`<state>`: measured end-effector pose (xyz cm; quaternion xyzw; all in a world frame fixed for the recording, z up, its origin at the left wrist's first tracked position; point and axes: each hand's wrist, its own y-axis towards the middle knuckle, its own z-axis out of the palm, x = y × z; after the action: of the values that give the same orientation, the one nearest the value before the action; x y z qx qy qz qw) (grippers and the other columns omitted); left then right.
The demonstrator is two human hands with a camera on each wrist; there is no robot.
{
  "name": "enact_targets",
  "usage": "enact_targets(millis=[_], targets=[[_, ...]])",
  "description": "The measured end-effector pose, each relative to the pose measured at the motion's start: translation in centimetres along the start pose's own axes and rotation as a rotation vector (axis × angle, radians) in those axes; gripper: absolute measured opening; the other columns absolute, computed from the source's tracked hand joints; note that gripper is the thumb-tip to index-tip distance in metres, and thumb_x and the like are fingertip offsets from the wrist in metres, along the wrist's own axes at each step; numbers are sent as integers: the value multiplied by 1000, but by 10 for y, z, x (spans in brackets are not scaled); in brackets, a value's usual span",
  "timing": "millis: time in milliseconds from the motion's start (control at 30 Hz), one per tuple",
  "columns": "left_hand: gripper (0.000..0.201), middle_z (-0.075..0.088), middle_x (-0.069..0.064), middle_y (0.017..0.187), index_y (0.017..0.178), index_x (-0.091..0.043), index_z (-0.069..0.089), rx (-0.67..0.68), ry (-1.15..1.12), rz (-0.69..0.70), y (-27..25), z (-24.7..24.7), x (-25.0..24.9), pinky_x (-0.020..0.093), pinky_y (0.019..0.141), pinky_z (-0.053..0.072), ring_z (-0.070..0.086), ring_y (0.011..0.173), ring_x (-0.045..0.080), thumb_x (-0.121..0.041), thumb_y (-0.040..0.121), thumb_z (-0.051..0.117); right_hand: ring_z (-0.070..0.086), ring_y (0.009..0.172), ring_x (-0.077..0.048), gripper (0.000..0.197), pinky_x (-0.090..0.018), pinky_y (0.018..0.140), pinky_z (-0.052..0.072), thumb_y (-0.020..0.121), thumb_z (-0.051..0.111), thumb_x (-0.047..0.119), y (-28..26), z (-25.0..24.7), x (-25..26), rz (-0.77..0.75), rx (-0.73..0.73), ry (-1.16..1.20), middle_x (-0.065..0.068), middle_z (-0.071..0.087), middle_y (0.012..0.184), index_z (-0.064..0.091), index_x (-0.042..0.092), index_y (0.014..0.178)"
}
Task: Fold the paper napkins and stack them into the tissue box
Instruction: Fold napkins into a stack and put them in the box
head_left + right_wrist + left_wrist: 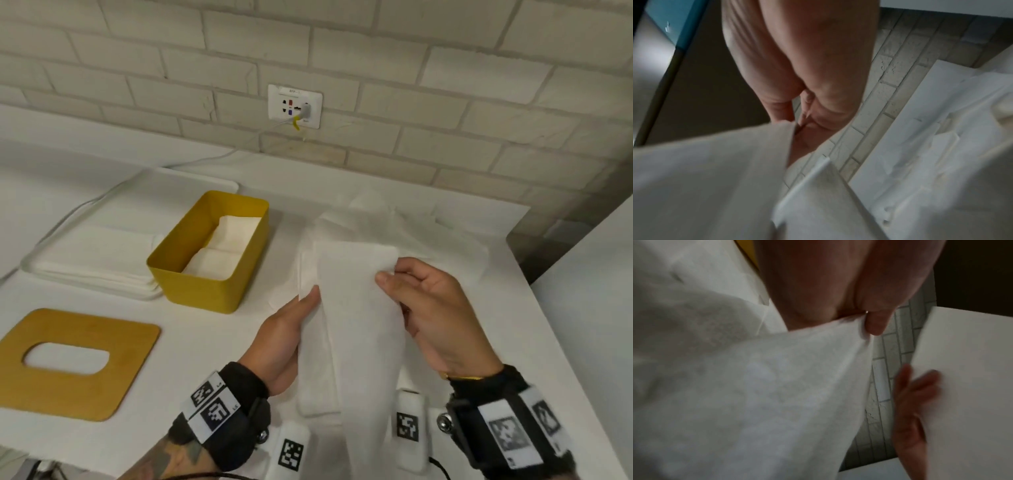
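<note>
**Both hands hold one napkin up over the worktop**

Around the hands: a flat mustard-yellow lid with an oval slot (77, 363) lies on the white worktop (191, 346) at about 9 o'clock from the left hand. Behind it, at 11 o'clock, sits a shallow white tray of stacked white napkins (99, 260), touching the open mustard-yellow tissue box (209, 253). A loose heap of unfolded white napkins (428, 233) lies at 12 o'clock, straight behind the held sheet. A white wall socket with a plug (295, 107) sits in the pale brick wall (445, 85).

The long white paper napkin (359, 325) is lifted clear of the worktop, folded into a narrow strip that hangs toward the viewer. The left hand (284, 339) pinches its left edge between thumb and fingers (875, 322); the right hand (435, 318) pinches the right edge near the top, fingers curled. Folded napkins (229, 243) already lie inside the box, well below its rim.

The worktop's edge runs close at 3 o'clock of the right hand; bare worktop lies between the lid and the left wrist.
</note>
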<state>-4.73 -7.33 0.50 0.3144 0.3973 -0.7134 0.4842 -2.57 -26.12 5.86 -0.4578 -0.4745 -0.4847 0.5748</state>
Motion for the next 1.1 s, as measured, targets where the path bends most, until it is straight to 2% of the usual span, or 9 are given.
enact_targets(millis=[133, 267, 433, 600, 733, 833, 900, 1000, 1100], targets=[[53, 73, 3, 127, 138, -21, 58, 61, 14, 29, -2, 2, 5, 27, 88, 59, 70, 116, 19, -39, 89, 53, 73, 76, -14, 9, -21, 63, 54, 96, 66, 6, 9, 5, -22, 41, -53, -104, -8, 78, 91, 72, 4, 102], [51, 69, 9, 133, 140, -18, 59, 10, -16, -41, -1, -4, 9, 41, 104, 52, 65, 124, 26, -47, 105, 36, 68, 66, -6, 10, -18, 56, 49, 96, 65, 7, 10, 7, -35, 51, -84, -125, -5, 77, 85, 72, 3, 103], [69, 65, 10, 138, 145, -21, 54, 2, -43, -70, 2, -8, 15, 51, 117, 38, 61, 130, 28, -65, 101, 26, 69, 68, -4, 9, -15, 59, 50, 96, 65, 5, 10, 7, -39, 57, -102, -132, -2, 77, 85, 73, 5, 101], [55, 71, 7, 131, 136, -20, 60, 7, -38, -67, -1, -4, 12, 44, 109, 46, 66, 123, 23, -55, 103, 33, 75, 86, -14, 10, -26, 73, 53, 96, 66, 9, 11, 9, -42, 61, -108, -173, -3, 79, 95, 73, 10, 102], [44, 71, 8, 130, 139, -14, 58, -13, -1, -67, -1, -3, 12, 42, 106, 49, 67, 121, 24, -39, 106, 42, 76, 93, -19, 10, -37, 85, 57, 94, 69, 12, 10, 12, -45, 66, -115, -157, -3, 79, 97, 73, 12, 104], [43, 72, 11, 126, 137, -12, 59, -53, -42, -68, 1, -6, 13, 43, 98, 56, 69, 117, 27, -38, 107, 41, 75, 97, -20, 32, -41, 88, 59, 85, 80, 13, 2, 18, -50, 119, -68, -109, -2, 79, 102, 67, 15, 114], [44, 73, 13, 124, 134, -11, 61, -81, -95, -67, 3, -10, 11, 41, 89, 61, 71, 113, 29, -40, 107, 41, 75, 97, -21, 43, -44, 89, 60, 78, 85, 10, -7, 21, -59, 175, -9, -150, -2, 78, 103, 64, 16, 115], [41, 75, 11, 119, 130, -12, 63, -157, -118, -11, 5, -18, 6, 43, 85, 59, 73, 107, 26, -40, 105, 45, 76, 93, -21, 37, -44, 88, 61, 79, 83, 5, -25, 16, -76, 266, 94, -277, -4, 79, 99, 64, 12, 110], [35, 77, 7, 115, 127, -16, 64, -222, -106, 50, 6, -27, 0, 44, 89, 54, 74, 105, 24, -38, 104, 50, 75, 79, -25, 28, -35, 73, 61, 82, 80, 2, -38, -1, -75, 329, 148, -344, -14, 76, 86, 63, 4, 104]])
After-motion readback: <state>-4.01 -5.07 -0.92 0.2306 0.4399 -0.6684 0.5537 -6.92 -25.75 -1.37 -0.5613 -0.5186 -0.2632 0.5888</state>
